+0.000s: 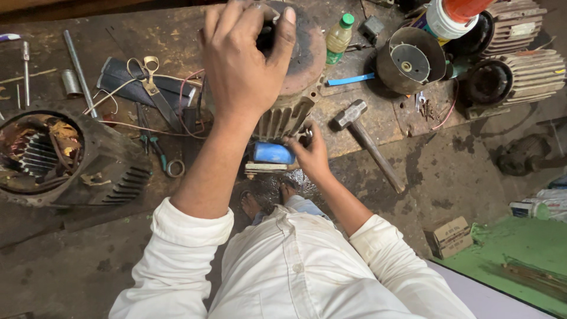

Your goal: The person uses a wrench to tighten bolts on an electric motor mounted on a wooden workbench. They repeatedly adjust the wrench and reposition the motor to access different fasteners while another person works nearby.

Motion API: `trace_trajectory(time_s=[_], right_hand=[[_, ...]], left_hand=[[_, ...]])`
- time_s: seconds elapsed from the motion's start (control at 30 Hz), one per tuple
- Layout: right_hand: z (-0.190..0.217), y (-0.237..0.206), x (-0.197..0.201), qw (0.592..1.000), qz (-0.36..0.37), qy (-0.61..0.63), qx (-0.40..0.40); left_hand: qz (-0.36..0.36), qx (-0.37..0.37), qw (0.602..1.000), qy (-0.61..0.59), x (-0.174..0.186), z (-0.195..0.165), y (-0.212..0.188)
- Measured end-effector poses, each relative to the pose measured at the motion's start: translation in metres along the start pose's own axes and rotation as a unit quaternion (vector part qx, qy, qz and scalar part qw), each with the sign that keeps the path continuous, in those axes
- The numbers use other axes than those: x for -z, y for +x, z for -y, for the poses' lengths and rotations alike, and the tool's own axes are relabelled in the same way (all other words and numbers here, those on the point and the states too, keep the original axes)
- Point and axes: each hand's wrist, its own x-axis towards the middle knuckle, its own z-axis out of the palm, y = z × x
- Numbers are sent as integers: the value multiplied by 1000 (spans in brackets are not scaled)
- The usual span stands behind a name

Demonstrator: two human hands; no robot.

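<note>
A person in a white shirt is sitting over an electric motor [292, 88] standing on a dark, oily floor [449, 177], seen from above. The left hand [245, 62] is gripping the motor's rounded top end, fingers curled over it. The right hand [310, 155] is pressing low against the motor's ribbed side, fingers pinched on a small metal part that is too small to identify. A hammer [366, 142] is lying just right of the motor. Scissors [155, 88] and an open motor housing [65, 156] are lying to the left.
</note>
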Motion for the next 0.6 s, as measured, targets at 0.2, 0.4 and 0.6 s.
trace_trajectory(time_s=[0.2, 0.4, 0.6], right_hand=[[-2, 1, 1, 999, -1, 31, -27], [-6, -1, 4, 999, -8, -34, -18], [-17, -1, 8, 1000, -7, -26, -11]], left_hand=[[-2, 2, 1000, 2, 1, -2, 0], [-2, -10, 1000, -1, 0, 0, 0], [12, -18, 1000, -7, -1, 2, -1]])
